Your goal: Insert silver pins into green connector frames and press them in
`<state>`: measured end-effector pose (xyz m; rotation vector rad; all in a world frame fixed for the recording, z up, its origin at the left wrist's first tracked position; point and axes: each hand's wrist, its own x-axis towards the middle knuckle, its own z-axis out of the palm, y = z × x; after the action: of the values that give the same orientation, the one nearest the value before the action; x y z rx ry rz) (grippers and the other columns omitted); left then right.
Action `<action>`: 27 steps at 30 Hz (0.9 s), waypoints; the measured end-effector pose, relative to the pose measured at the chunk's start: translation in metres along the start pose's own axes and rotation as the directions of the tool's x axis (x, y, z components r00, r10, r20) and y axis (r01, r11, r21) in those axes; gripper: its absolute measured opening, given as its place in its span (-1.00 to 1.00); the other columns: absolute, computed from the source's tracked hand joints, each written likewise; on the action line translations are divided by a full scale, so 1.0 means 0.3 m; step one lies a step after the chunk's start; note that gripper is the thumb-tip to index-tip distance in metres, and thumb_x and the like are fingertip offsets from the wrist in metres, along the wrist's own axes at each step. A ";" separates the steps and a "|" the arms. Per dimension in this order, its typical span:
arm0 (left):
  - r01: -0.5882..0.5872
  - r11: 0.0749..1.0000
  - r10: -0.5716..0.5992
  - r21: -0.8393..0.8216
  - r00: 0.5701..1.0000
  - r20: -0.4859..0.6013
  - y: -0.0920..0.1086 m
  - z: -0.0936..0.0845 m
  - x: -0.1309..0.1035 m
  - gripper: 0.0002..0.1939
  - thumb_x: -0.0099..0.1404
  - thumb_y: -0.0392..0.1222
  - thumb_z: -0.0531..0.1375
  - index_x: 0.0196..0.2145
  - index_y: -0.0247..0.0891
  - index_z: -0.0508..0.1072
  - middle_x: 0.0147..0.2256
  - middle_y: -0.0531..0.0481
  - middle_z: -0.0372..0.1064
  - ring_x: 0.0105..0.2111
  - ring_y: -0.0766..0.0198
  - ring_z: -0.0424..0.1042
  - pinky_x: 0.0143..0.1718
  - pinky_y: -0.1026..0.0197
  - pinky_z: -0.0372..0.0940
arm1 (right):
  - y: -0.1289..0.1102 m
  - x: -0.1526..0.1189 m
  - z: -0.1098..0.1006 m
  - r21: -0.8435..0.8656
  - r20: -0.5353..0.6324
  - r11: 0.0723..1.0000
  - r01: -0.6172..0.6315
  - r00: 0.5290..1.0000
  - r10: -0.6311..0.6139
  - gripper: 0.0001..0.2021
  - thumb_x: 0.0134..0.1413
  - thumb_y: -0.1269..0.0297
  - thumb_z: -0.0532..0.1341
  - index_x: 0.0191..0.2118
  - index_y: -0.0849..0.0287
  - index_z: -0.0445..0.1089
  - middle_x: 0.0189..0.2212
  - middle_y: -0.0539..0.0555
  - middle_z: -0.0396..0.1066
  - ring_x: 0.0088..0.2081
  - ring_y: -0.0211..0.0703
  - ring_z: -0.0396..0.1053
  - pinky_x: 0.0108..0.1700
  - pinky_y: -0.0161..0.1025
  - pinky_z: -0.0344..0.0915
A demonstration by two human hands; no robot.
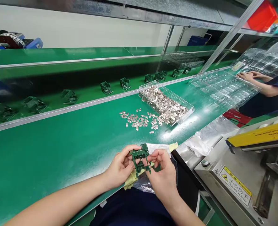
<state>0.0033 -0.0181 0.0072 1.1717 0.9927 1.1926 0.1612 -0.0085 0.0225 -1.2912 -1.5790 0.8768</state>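
Observation:
Near the table's front edge, my left hand (120, 166) grips the left side of a green plastic frame (140, 155). The fingers of my right hand (161, 169) are pinched at the frame's right side; whether they hold a small part as well is too small to tell. Under and behind the frame lie a white sheet with a printed grid (159, 147) and yellowish paper (130, 180). Beyond my hands, small metal pieces (139, 121) are scattered on the green table (82, 138), beside a clear tray (184, 116) heaped with more of them.
Several green frames (106, 88) stand on the conveyor (87, 96) behind a metal rail. At right are a machine (214, 169) with a yellow cover, crumpled white plastic (198, 143), stacked clear trays (226, 89) and another person's hands (249, 76). A metal shelf (129, 12) spans overhead.

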 end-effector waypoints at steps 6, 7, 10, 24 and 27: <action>0.038 0.998 -0.034 0.050 0.996 -0.084 -0.009 0.015 -0.010 -0.75 0.25 -0.18 0.21 -0.09 -0.10 0.35 -0.35 0.04 0.37 -0.43 0.32 0.39 -0.38 0.32 0.37 | 0.024 -0.020 0.015 0.080 -0.038 0.995 -0.064 0.997 0.067 -0.82 0.08 0.29 0.26 -0.20 0.11 0.28 -0.32 0.04 0.38 -0.43 -0.22 0.34 -0.35 -0.26 0.33; 0.037 0.998 -0.033 0.044 0.995 -0.092 -0.008 0.017 -0.012 -0.75 0.25 -0.17 0.21 -0.10 -0.10 0.35 -0.34 0.03 0.38 -0.41 0.31 0.40 -0.36 0.31 0.38 | 0.025 -0.021 0.016 0.142 -0.016 0.984 -0.104 0.994 0.107 -0.81 0.08 0.28 0.27 -0.19 0.12 0.28 -0.29 0.06 0.37 -0.41 -0.21 0.36 -0.35 -0.26 0.35; 0.038 0.999 -0.034 0.038 0.995 -0.096 -0.006 0.023 -0.014 -0.74 0.23 -0.17 0.24 -0.11 -0.12 0.35 -0.29 0.01 0.40 -0.37 0.30 0.42 -0.33 0.31 0.39 | 0.020 -0.019 0.021 0.353 0.074 0.906 -0.234 0.972 0.223 -0.76 0.02 0.24 0.32 -0.22 0.12 0.27 -0.31 0.06 0.36 -0.34 -0.17 0.39 -0.34 -0.29 0.39; 0.131 0.990 -0.128 0.045 0.989 -0.070 0.011 0.080 -0.041 -0.70 0.13 -0.28 0.27 -0.16 -0.16 0.36 -0.37 0.05 0.35 -0.46 0.35 0.33 -0.45 0.35 0.27 | 0.034 -0.077 0.003 0.632 0.124 0.695 -0.344 0.929 0.347 -0.71 -0.13 0.38 0.38 -0.36 0.13 0.21 -0.46 -0.08 0.27 -0.42 -0.29 0.24 -0.37 -0.40 0.24; 0.161 0.985 -0.158 0.057 0.986 -0.042 0.007 0.101 -0.041 -0.69 0.12 -0.27 0.28 -0.15 -0.17 0.35 -0.38 0.05 0.33 -0.48 0.35 0.30 -0.45 0.34 0.28 | 0.037 -0.089 -0.014 0.651 0.108 0.681 -0.335 0.929 0.353 -0.70 -0.14 0.39 0.37 -0.38 0.12 0.19 -0.47 -0.09 0.26 -0.43 -0.29 0.23 -0.37 -0.40 0.24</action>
<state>0.0311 -0.0345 0.0135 1.0978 1.1361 1.0673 0.1707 -0.0325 0.0087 -1.0605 -0.8486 1.4911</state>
